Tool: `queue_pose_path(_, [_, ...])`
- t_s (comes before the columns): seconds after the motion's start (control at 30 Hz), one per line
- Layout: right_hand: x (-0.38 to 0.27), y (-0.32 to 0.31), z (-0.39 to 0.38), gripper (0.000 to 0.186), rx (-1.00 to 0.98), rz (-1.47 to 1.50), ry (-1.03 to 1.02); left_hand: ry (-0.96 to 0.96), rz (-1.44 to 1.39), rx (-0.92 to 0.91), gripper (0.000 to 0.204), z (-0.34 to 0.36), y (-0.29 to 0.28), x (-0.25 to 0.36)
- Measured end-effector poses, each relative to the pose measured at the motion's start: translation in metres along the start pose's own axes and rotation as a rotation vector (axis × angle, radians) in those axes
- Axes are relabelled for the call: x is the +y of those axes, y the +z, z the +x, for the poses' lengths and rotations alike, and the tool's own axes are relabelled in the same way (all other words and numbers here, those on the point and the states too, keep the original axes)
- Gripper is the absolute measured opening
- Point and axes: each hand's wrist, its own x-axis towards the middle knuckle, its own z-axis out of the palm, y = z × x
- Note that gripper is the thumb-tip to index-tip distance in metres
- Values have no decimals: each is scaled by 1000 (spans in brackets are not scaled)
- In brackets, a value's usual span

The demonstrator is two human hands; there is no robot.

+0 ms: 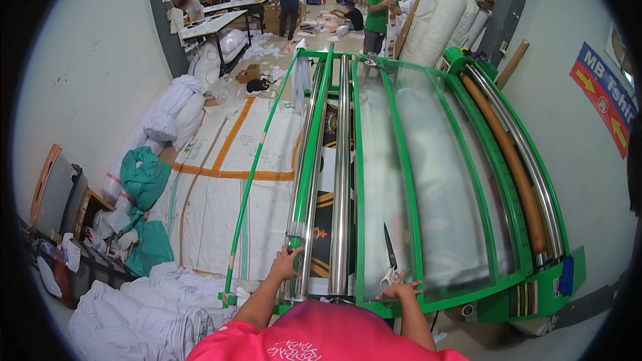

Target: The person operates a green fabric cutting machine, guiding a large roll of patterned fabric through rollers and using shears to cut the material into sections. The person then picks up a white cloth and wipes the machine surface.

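My left hand (286, 264) rests with fingers spread at the near end of the shiny metal rollers (307, 247) and a green bar (311, 180). My right hand (401, 288) is open, fingers apart, right beside the pale handles of a pair of scissors (390, 254). Whether it touches the handles I cannot tell. The scissors' dark blades point away from me, over the machine's clear panel (441, 227). Black fabric with gold stripes and white patches (322, 227) runs between the rollers, left of a thicker metal roller (340, 194).
The green machine frame (483, 207) carries a brown tube (511, 167) on the right. White sacking (221, 220) covers the floor at left, beside heaped white cloth (154, 307) and green cloth (145, 177). Several people work farther back; one in a green shirt (377, 17) stands behind the machine.
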Motion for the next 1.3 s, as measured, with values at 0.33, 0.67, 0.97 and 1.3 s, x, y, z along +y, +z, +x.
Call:
queue_pose_path(0.33, [0,2,-5,175,-13,36,18,8,-29,8,134,-3,1,-3])
queue_pose_path(0.67, [2,1,-1,174,-8,-5,8,18,-25,18,134,1,6,-3])
queue_pose_path(0.97, [3,-1,-12,173,21,57,2,16,-5,12,134,2,6,-4])
queue_pose_path(1.3, [1,0,-2,173,5,1,-9,5,3,-17,134,2,2,-2])
